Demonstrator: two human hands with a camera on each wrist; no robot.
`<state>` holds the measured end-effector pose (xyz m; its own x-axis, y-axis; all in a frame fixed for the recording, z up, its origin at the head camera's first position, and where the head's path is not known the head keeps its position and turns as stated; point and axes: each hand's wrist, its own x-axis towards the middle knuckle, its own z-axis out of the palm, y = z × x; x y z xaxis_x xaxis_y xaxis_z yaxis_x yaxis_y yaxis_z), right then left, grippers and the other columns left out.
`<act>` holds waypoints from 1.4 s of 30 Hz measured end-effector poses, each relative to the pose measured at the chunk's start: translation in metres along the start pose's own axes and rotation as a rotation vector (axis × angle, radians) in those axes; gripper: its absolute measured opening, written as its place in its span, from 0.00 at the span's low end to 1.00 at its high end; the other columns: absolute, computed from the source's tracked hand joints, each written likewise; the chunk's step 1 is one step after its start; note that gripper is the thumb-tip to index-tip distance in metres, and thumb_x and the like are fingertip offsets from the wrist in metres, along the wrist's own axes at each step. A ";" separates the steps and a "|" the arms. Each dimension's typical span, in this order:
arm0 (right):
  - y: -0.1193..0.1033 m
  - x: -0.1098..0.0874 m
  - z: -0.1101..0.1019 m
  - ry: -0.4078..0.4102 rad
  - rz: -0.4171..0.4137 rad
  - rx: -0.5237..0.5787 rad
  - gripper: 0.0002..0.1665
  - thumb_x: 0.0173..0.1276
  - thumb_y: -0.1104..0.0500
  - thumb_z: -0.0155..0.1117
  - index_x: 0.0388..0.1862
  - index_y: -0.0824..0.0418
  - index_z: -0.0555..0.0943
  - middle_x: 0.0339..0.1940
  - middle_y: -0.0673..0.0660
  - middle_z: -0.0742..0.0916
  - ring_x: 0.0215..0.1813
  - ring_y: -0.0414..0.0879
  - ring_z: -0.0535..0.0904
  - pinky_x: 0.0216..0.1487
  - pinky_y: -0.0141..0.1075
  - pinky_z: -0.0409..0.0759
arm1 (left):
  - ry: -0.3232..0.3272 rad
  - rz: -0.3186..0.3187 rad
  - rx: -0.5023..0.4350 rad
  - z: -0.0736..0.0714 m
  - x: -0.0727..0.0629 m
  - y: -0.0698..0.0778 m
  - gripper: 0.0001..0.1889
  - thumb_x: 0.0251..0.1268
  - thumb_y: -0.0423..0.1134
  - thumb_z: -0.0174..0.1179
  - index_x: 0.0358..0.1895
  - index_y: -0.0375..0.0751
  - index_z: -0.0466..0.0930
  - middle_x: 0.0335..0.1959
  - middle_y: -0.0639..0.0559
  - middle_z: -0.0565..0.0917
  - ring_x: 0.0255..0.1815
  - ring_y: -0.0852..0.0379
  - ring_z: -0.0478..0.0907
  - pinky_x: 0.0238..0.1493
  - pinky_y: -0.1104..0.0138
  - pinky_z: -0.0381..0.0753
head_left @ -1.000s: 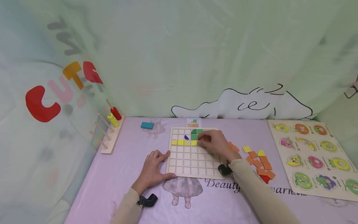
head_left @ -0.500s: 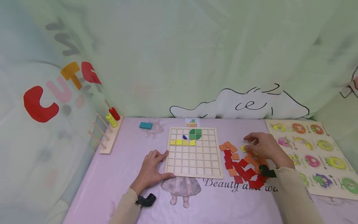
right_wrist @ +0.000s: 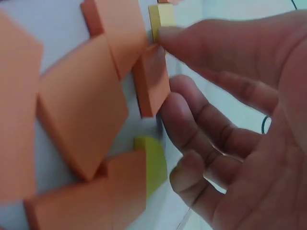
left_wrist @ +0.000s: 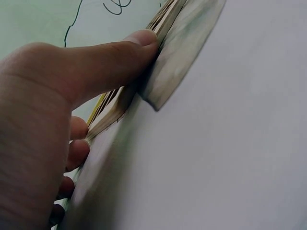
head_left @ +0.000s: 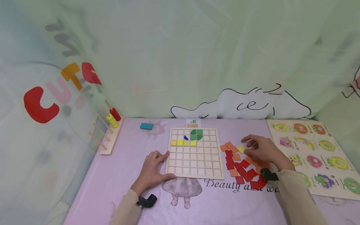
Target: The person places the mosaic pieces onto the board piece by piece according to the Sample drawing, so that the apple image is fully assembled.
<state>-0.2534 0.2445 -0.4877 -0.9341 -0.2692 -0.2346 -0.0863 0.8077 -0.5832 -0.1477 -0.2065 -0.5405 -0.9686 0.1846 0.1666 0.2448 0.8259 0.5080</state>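
My left hand holds a square wooden grid board by its near left corner. The thumb presses along the front edge while the fingers sit at the left side. Set in the board are a row of yellow tiles, four-part green leaf shapes and a small blue piece. Beyond the scattered tiles, my right hand touches a loose yellow tile with its thumb. Its index fingertip stands apart from that tile; the other fingers are loosely bent near orange tiles.
Red tiles and orange ones lie right of the board. A fruit puzzle board is at the far right. At the back are a small pattern card and a teal block; a peg rack stands at left.
My right hand has left the board and reached the loose tiles. Since the middle frame, the yellow tile at its thumb has slid left. My left hand stays at the board's corner.
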 end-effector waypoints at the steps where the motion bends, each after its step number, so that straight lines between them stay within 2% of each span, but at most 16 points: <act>1: -0.001 0.001 0.000 -0.012 -0.001 -0.001 0.29 0.67 0.56 0.77 0.63 0.64 0.80 0.51 0.67 0.85 0.52 0.59 0.81 0.43 0.43 0.88 | 0.002 0.002 0.000 0.000 0.000 0.000 0.52 0.42 0.63 0.84 0.74 0.46 0.78 0.40 0.58 0.71 0.44 0.60 0.63 0.50 0.62 0.63; 6: -0.005 0.003 0.000 -0.034 -0.005 -0.029 0.25 0.65 0.56 0.79 0.56 0.64 0.82 0.48 0.64 0.86 0.50 0.57 0.81 0.42 0.42 0.88 | 0.001 0.006 0.000 0.000 0.002 0.000 0.52 0.43 0.63 0.84 0.75 0.47 0.77 0.40 0.58 0.70 0.45 0.60 0.63 0.50 0.62 0.63; 9: -0.007 0.003 -0.001 -0.017 -0.008 -0.048 0.21 0.64 0.56 0.79 0.50 0.64 0.81 0.43 0.61 0.86 0.47 0.55 0.81 0.41 0.42 0.87 | -0.005 0.005 0.000 0.000 0.002 0.000 0.52 0.43 0.63 0.84 0.75 0.47 0.77 0.40 0.59 0.70 0.45 0.60 0.63 0.50 0.62 0.63; 13: -0.007 0.005 0.001 0.024 -0.008 -0.038 0.16 0.69 0.56 0.75 0.48 0.63 0.81 0.40 0.59 0.86 0.45 0.53 0.80 0.39 0.39 0.84 | -0.004 0.005 0.000 0.000 0.001 0.000 0.52 0.43 0.63 0.84 0.75 0.47 0.77 0.40 0.59 0.70 0.45 0.60 0.63 0.50 0.62 0.63; 16: -0.006 0.008 0.004 0.064 -0.001 -0.006 0.15 0.73 0.55 0.72 0.51 0.63 0.82 0.41 0.59 0.85 0.44 0.51 0.79 0.36 0.37 0.83 | 0.005 0.006 -0.002 0.000 0.001 -0.001 0.52 0.42 0.62 0.84 0.75 0.47 0.78 0.40 0.59 0.70 0.44 0.60 0.63 0.50 0.62 0.64; 22: -0.009 0.011 0.008 0.129 0.001 0.062 0.20 0.76 0.54 0.69 0.57 0.67 0.80 0.46 0.65 0.85 0.45 0.53 0.79 0.35 0.35 0.82 | -0.004 0.002 -0.007 0.003 0.001 -0.002 0.51 0.43 0.64 0.83 0.75 0.47 0.78 0.40 0.59 0.70 0.45 0.60 0.63 0.50 0.62 0.64; 25: -0.018 0.016 0.012 0.203 -0.014 0.107 0.26 0.79 0.52 0.65 0.67 0.66 0.75 0.50 0.68 0.85 0.46 0.54 0.79 0.35 0.34 0.81 | -0.007 -0.004 -0.006 0.002 0.001 -0.002 0.51 0.43 0.64 0.83 0.74 0.48 0.78 0.40 0.60 0.70 0.45 0.60 0.63 0.50 0.62 0.64; 28: -0.034 0.020 0.020 0.246 -0.018 0.167 0.27 0.81 0.52 0.60 0.73 0.61 0.73 0.51 0.67 0.84 0.46 0.54 0.78 0.37 0.33 0.80 | -0.009 -0.006 -0.005 0.001 0.001 -0.002 0.51 0.43 0.63 0.84 0.74 0.47 0.78 0.40 0.60 0.70 0.45 0.60 0.63 0.51 0.62 0.64; 31: -0.051 0.025 0.032 0.242 -0.028 0.233 0.22 0.82 0.53 0.60 0.70 0.58 0.78 0.50 0.64 0.86 0.46 0.54 0.78 0.36 0.33 0.80 | -0.009 -0.007 -0.004 0.001 0.002 -0.002 0.51 0.43 0.63 0.84 0.74 0.47 0.78 0.40 0.60 0.69 0.44 0.60 0.63 0.50 0.62 0.64; 34: -0.065 0.031 0.047 0.220 -0.066 0.277 0.19 0.79 0.56 0.66 0.65 0.59 0.82 0.46 0.62 0.88 0.43 0.52 0.80 0.34 0.32 0.81 | -0.007 -0.006 0.000 0.001 0.001 -0.002 0.51 0.42 0.63 0.84 0.74 0.47 0.78 0.40 0.60 0.69 0.44 0.61 0.63 0.49 0.63 0.63; 38: -0.085 0.043 0.063 0.184 -0.124 0.254 0.19 0.73 0.58 0.73 0.60 0.62 0.85 0.42 0.59 0.90 0.40 0.49 0.82 0.38 0.34 0.81 | -0.002 -0.001 -0.006 0.001 0.002 -0.002 0.51 0.42 0.63 0.84 0.74 0.47 0.79 0.40 0.59 0.70 0.44 0.60 0.63 0.49 0.63 0.63; 42: -0.097 0.056 0.075 0.119 -0.165 0.171 0.17 0.70 0.57 0.76 0.55 0.61 0.86 0.40 0.56 0.88 0.39 0.47 0.80 0.44 0.38 0.78 | 0.005 0.009 -0.017 0.000 0.001 -0.001 0.51 0.42 0.62 0.84 0.73 0.46 0.79 0.40 0.58 0.71 0.44 0.60 0.63 0.49 0.63 0.63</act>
<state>-0.2718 0.1114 -0.5027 -0.9473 -0.3182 -0.0377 -0.1909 0.6549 -0.7312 -0.1491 -0.2070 -0.5412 -0.9662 0.1889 0.1753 0.2539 0.8149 0.5211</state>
